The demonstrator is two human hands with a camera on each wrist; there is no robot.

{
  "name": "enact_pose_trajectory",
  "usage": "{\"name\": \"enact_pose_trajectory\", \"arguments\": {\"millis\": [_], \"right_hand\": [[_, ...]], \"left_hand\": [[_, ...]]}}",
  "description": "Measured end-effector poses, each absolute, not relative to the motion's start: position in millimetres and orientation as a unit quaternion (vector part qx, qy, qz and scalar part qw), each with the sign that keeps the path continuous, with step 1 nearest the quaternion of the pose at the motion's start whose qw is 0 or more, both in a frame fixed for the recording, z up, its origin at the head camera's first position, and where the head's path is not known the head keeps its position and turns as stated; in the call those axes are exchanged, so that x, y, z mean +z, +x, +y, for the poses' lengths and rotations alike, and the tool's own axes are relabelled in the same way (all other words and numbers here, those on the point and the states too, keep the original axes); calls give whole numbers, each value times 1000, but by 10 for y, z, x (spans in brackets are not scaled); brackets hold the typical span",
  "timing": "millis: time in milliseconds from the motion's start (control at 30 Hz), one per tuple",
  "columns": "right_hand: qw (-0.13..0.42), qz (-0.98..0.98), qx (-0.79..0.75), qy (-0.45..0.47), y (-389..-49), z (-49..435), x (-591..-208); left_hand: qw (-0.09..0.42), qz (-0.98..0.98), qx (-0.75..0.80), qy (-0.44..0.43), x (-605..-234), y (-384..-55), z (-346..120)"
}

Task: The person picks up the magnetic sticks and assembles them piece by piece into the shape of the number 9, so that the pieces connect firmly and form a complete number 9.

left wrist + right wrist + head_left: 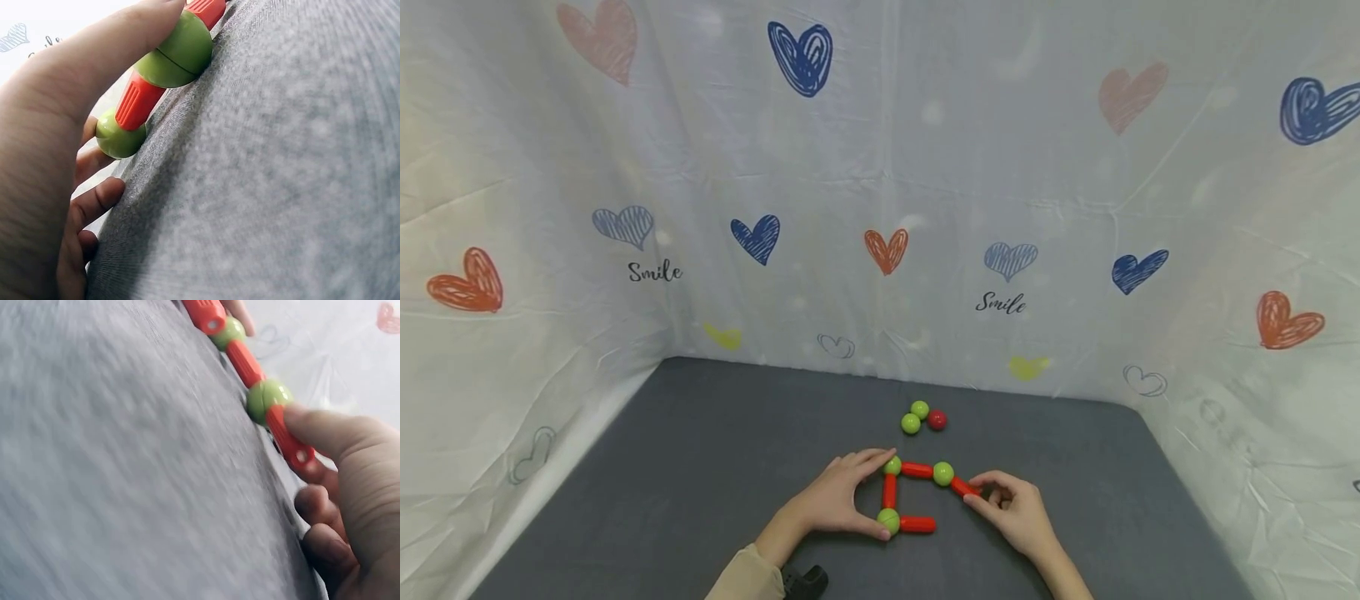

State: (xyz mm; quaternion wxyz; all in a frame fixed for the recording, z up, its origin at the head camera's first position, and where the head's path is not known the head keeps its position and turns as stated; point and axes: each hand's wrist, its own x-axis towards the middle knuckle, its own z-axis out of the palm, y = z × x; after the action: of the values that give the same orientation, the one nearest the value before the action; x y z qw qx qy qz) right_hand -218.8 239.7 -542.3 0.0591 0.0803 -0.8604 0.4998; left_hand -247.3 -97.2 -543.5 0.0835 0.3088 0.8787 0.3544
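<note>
Red rods and green balls of a building toy form a frame with one side unjoined. My left hand holds its left side, thumb against the lower green ball and a forefinger at the upper green ball; a red rod links these two. From the lower ball a second rod points right with a free end. Along the top, another rod reaches a third green ball. My right hand pinches the slanting red rod that meets this ball, its pale-dotted end showing in the right wrist view.
Behind the frame lie two loose green balls and a red ball, close together on the dark grey tabletop. A white curtain printed with hearts encloses the back and sides. A black object shows by the left sleeve.
</note>
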Motion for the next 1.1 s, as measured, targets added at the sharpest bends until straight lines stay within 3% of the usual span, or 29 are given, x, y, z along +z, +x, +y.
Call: {"name": "enact_pose_trajectory", "arguments": {"millis": [267,433,1100], "right_hand": [[131,-884,447,28,-2149,2120,-5405],[147,-888,436,14,-2134,1957,-5374],[101,-886,452,-17,-2032,1750,-5386]], "left_hand": [[82,881,348,310,-5430,-2481,-969],[80,882,347,310,-5418,-2489,-980],[79,877,357,312,-5425,-2481,-968]]}}
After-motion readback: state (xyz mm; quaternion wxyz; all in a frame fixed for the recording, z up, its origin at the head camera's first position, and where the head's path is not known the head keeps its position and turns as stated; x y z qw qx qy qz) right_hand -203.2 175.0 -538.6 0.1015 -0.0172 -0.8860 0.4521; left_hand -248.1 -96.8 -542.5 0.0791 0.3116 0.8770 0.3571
